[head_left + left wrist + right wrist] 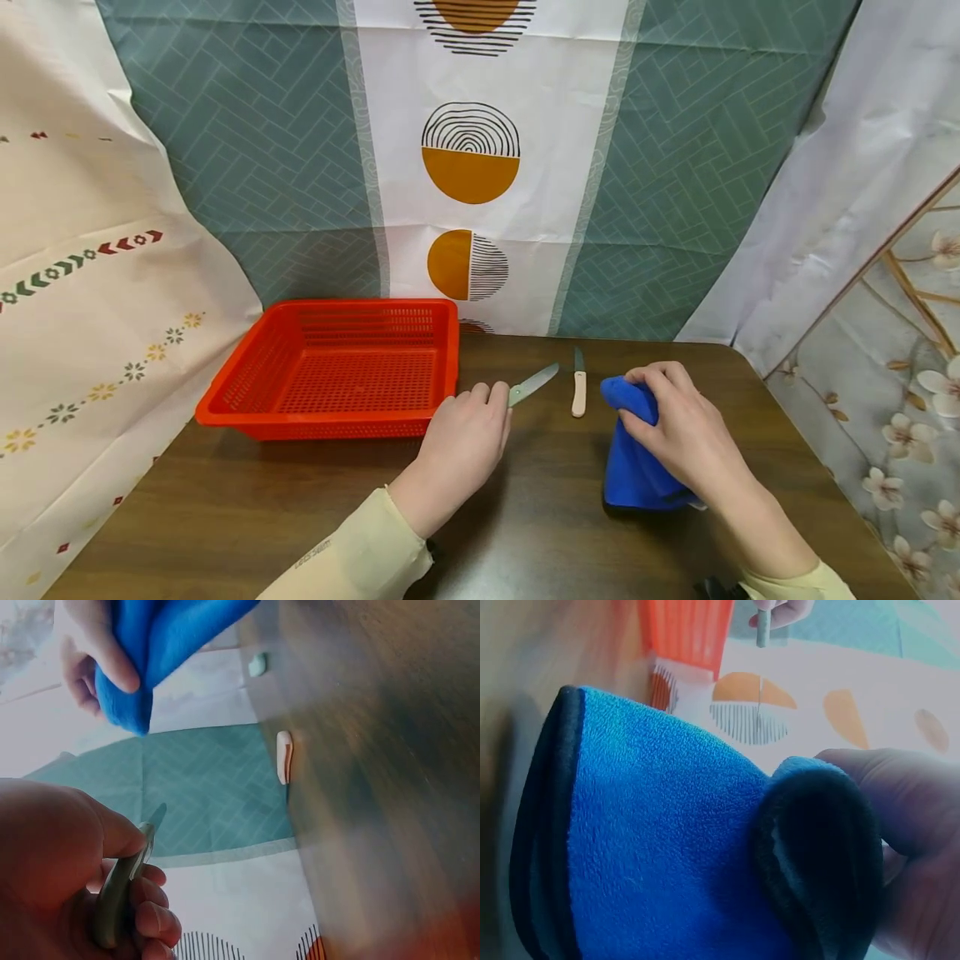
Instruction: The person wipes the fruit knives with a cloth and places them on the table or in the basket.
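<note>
My left hand grips a small knife by its green handle; the knife's blade points right and away from me. My right hand pinches the upper part of a blue towel, which hangs down toward the table. Dark edging and a fold of the towel show in the right wrist view. Between the hands, a second knife with a pale pinkish handle lies on the table, its blade pointing away. In the left wrist view, a small pale green object sits beyond it; its kind is unclear.
A red plastic basket with perforated sides stands on the left of the brown wooden table, beside my left hand. Patterned cloth hangs along the table's back edge, with more cloth at both sides.
</note>
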